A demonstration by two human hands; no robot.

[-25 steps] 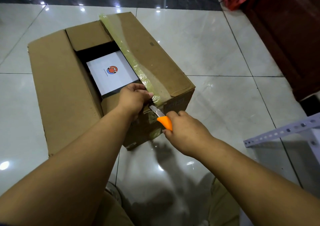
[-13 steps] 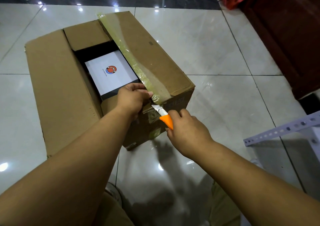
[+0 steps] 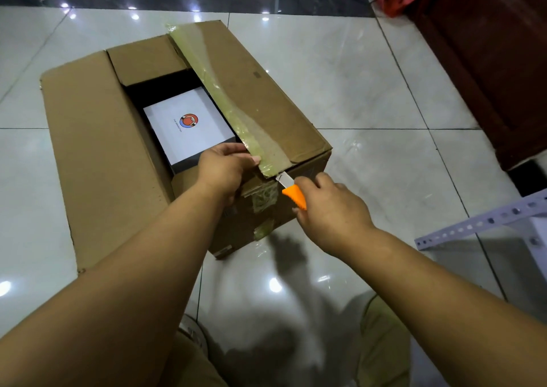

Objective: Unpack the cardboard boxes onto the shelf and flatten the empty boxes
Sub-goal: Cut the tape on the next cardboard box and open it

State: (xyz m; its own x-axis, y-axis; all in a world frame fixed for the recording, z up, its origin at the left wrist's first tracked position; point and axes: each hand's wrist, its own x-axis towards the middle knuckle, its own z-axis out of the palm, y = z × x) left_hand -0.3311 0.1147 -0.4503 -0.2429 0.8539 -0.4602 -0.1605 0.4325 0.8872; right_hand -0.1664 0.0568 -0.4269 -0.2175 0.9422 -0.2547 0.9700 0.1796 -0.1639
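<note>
At frame centre, the left hand (image 3: pixel 225 167) grips the cardboard box (image 3: pixel 97 155) edge; the right hand (image 3: pixel 328 209) clenches the cutter (image 3: pixel 291 192). A blade slip may cut the near thumb.

You can read no words here. Inside the cardboard box (image 3: pixel 97 149), the white package (image 3: pixel 189 126) carries a round red-and-blue logo (image 3: pixel 188 120) with a line of print beside it, too small to read.

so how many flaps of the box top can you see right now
3. A wide flap folded out on the left, a short flap at the far end, and the taped flap lying closed on the right. A near short flap may be hidden under the left hand.
</note>
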